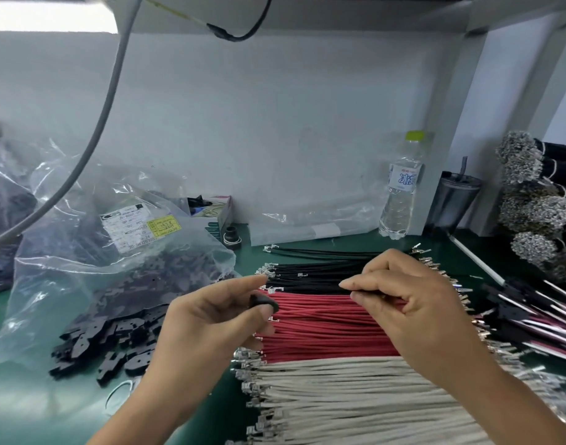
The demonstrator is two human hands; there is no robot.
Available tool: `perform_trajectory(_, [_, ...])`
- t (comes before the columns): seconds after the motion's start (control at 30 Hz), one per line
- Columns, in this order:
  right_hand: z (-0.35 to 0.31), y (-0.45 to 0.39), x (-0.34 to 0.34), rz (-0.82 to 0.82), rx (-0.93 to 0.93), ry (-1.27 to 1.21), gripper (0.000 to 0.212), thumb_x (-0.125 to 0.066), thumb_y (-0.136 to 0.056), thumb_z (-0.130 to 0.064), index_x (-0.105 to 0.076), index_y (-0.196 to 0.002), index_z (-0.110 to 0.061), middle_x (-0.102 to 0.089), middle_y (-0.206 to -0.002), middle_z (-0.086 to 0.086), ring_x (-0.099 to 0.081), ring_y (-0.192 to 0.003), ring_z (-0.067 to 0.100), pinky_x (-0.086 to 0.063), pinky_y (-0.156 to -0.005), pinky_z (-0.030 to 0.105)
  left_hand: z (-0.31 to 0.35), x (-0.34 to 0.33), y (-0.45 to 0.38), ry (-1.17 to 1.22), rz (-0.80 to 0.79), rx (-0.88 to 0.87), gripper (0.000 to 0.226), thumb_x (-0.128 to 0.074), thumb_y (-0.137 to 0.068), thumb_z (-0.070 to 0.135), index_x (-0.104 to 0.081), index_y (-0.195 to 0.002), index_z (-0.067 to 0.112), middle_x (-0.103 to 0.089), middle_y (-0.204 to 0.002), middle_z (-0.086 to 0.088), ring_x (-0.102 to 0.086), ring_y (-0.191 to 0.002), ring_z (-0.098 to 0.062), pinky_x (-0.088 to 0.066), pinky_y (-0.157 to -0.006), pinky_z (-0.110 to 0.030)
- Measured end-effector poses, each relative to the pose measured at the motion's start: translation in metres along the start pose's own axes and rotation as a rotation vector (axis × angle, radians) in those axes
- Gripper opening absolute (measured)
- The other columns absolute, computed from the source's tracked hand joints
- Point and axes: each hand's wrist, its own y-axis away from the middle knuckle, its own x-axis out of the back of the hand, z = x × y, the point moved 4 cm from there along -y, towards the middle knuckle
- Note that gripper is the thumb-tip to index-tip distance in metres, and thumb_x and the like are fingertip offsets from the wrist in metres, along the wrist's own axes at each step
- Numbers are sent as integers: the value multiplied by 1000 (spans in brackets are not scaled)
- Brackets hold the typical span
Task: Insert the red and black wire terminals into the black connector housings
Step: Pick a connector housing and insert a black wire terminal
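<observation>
Beyond my left hand (217, 311), up and to its left, I see a white label (127, 227) on the clear plastic bag (82, 252) of black housings. Its print is mostly blurred; I can make out "PCS", something like "JS-6002" on the top line, a long code beginning "WO20" and a bottom line starting "JZC-", none of it with certainty. A yellow sticker (163, 225) on the label's right end carries handwritten figures I cannot read. Beyond my right hand (413, 303), the water bottle (400, 187) has a white wrap label (405, 178) with blue characters, the largest seeming to be "水", and small red print above it, illegible.
</observation>
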Motion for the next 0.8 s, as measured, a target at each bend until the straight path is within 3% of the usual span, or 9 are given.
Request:
perform_trajectory(0.3, [-4,1,-4,-30,24,92,30,-77,-84,-5,-78,-94,-32,-63,-89,-12,-62,-73,17,-49,-61,26,8,-9,4,42,-70,37,31,-85,-62,19,-84,-92,12,-73,-72,-22,-72,-61,-26,-59,-56,-29])
perform_trajectory(0.4, [-10,1,-2,-15,23,134,21,-78,-85,-16,-78,-97,-33,-62,-90,-15,-63,-77,14,-52,-64,31,7,-9,5,41,-75,28,26,-84,-66,17,-84,-91,11,-74,-74,-22,-73,-63,-27,-60,-58,-30])
perform_trajectory(0.5, [-28,3,-10,-16,112,116,13,-71,-91,-30,-79,-102,-28,-61,-88,-16,-63,-81,10,-51,-65,27,4,-13,6,65,-107,40,27,-85,-65,15,-83,-91,10,-75,-77,-24,-74,-67,-28,-61,-62,-29])
perform_trajectory(0.6, [-38,2,-13,25,179,171,20,-63,-93,-30,-80,-101,-21,-60,-86,-12,-59,-80,10,-51,-63,28,1,-15,6,109,-112,73,34,-86,-60,9,-83,-94,10,-77,-87,-26,-77,-74,-31,-62,-69,-30])
perform_trajectory(0.8, [-29,1,-4,42,138,176,19,-64,-96,-31,-80,-100,-22,-59,-86,-12,-60,-82,12,-51,-65,28,0,-14,5,139,-74,121,38,-88,-51,7,-83,-89,8,-78,-88,-24,-78,-77,-32,-61,-67,-26])
